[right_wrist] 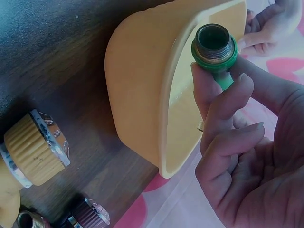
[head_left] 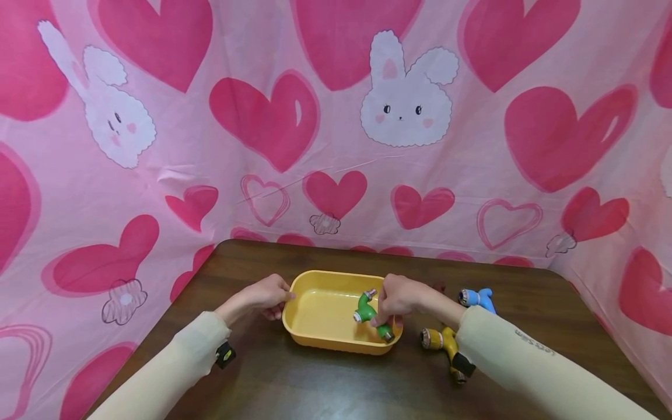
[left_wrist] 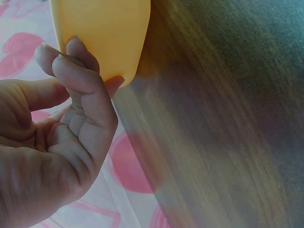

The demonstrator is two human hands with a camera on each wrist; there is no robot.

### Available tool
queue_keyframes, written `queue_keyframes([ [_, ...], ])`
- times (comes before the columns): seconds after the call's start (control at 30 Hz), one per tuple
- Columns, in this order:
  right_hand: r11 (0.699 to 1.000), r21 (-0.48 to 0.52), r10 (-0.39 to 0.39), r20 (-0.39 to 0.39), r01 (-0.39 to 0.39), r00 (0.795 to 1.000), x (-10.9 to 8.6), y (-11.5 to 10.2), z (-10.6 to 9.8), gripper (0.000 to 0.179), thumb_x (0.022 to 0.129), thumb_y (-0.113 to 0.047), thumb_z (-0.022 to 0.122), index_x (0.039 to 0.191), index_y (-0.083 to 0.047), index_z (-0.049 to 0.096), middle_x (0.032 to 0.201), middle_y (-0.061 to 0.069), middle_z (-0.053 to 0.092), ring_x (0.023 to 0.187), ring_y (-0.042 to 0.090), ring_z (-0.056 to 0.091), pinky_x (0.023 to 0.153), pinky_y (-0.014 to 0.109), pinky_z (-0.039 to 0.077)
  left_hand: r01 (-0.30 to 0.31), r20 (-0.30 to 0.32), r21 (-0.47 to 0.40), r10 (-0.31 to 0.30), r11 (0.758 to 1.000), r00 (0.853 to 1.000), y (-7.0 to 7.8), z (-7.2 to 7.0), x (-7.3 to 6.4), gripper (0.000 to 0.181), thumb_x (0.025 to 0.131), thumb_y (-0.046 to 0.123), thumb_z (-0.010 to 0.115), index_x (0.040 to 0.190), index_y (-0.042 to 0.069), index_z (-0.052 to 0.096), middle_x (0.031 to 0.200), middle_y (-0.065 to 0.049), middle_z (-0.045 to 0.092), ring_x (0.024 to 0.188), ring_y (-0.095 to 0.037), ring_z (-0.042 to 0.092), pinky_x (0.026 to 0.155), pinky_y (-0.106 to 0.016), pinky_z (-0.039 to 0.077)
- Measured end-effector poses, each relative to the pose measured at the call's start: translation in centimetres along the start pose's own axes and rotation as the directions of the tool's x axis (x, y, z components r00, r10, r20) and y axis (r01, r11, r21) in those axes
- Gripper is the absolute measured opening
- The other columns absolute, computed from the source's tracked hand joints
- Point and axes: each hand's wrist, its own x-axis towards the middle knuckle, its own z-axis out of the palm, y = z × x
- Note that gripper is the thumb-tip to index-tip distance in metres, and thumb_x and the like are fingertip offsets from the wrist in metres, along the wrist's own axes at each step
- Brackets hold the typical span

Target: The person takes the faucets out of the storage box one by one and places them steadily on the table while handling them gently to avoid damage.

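My left hand (head_left: 268,296) pinches the left end of a yellow plastic tub (head_left: 336,345) between thumb and fingers. In the left wrist view the fingers curl at the tub's wall (left_wrist: 116,33). My right hand (head_left: 401,296) grips a branching green pipe fitting (head_left: 366,308) over the right part of the tub. The fitting tilts, with metal ends pointing up and down. A threaded, hollow metal end of the fitting (right_wrist: 213,42) faces the right wrist camera, held between thumb and fingers; the rest is partly hidden by the hand.
Right of the tub, a yellow fitting (head_left: 448,341) with a ribbed collar lies on the dark wooden table (head_left: 336,382), partly under the right forearm. A blue fitting (head_left: 480,298) is behind that forearm. A dark red piece (head_left: 440,286) shows beside it. A pink heart-patterned cloth (head_left: 336,140) surrounds the table.
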Motion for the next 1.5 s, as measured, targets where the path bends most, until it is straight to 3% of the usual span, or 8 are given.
queue_keyframes([
  [0.13, 1.0, -0.009, 0.001, -0.01, -0.001, 1.0, -0.2, 0.2, -0.1, 0.03, 0.082, -0.023, 0.093, 0.063, -0.009, 0.074, 0.058, 0.002, 0.068, 0.045, 0.011, 0.057, 0.043, 0.02, 0.037, 0.002, -0.006, 0.001, -0.002, 1.0, 1.0, 0.0, 0.0, 0.0, 0.022, 0.107, 0.009, 0.059, 0.096, -0.003, 0.074, 0.062, -0.006, 0.055, 0.047, -0.012, 0.052, 0.047, -0.023, 0.05],
  [0.37, 0.999, -0.034, 0.011, -0.008, -0.011, 1.0, -0.4, 0.3, -0.4, 0.029, 0.083, -0.025, 0.092, 0.066, -0.01, 0.075, 0.062, 0.002, 0.069, 0.049, 0.013, 0.061, 0.056, 0.028, 0.056, -0.005, -0.011, 0.001, 0.005, 1.0, 1.0, -0.1, 0.0, 0.0, 0.022, 0.107, 0.009, 0.06, 0.094, -0.002, 0.074, 0.062, -0.006, 0.056, 0.047, -0.013, 0.052, 0.047, -0.024, 0.051],
  [0.6, 1.0, -0.02, 0.016, -0.023, -0.016, 1.0, -0.7, 0.5, -0.6, 0.028, 0.084, -0.024, 0.092, 0.066, -0.009, 0.074, 0.063, 0.003, 0.069, 0.048, 0.013, 0.06, 0.054, 0.026, 0.054, -0.01, -0.003, -0.01, 0.01, 1.0, 1.0, -0.1, -0.1, 0.2, 0.023, 0.107, 0.009, 0.059, 0.094, -0.003, 0.073, 0.062, -0.005, 0.055, 0.047, -0.012, 0.052, 0.047, -0.023, 0.05],
  [0.83, 1.0, 0.004, 0.027, -0.014, -0.027, 1.0, -1.0, 0.7, -0.6, 0.029, 0.084, -0.025, 0.091, 0.065, -0.009, 0.075, 0.065, 0.009, 0.071, 0.05, 0.018, 0.063, 0.047, 0.021, 0.044, -0.005, -0.013, 0.008, 0.005, 1.0, 1.0, -0.2, -0.1, 0.2, 0.022, 0.107, 0.01, 0.06, 0.094, 0.0, 0.074, 0.063, -0.006, 0.057, 0.047, -0.013, 0.053, 0.048, -0.025, 0.052],
  [1.27, 0.999, 0.02, 0.03, -0.025, -0.03, 0.999, -2.0, 1.0, -0.8, 0.029, 0.083, -0.023, 0.092, 0.065, -0.009, 0.074, 0.06, 0.005, 0.068, 0.046, 0.013, 0.059, 0.054, 0.029, 0.055, 0.001, -0.009, 0.016, -0.001, 1.0, 1.0, -0.2, 0.1, 0.1, 0.022, 0.107, 0.01, 0.06, 0.093, 0.0, 0.074, 0.062, -0.006, 0.057, 0.047, -0.013, 0.053, 0.047, -0.024, 0.052],
  [1.5, 0.999, 0.02, 0.028, -0.026, -0.028, 0.999, -2.6, 1.3, -1.1, 0.03, 0.083, -0.024, 0.092, 0.065, -0.008, 0.074, 0.058, 0.003, 0.066, 0.048, 0.015, 0.061, 0.052, 0.025, 0.052, 0.0, -0.01, 0.026, 0.0, 1.0, 1.0, -0.1, 0.1, 0.1, 0.022, 0.107, 0.01, 0.06, 0.093, 0.0, 0.074, 0.062, -0.006, 0.057, 0.047, -0.013, 0.053, 0.048, -0.024, 0.052],
])
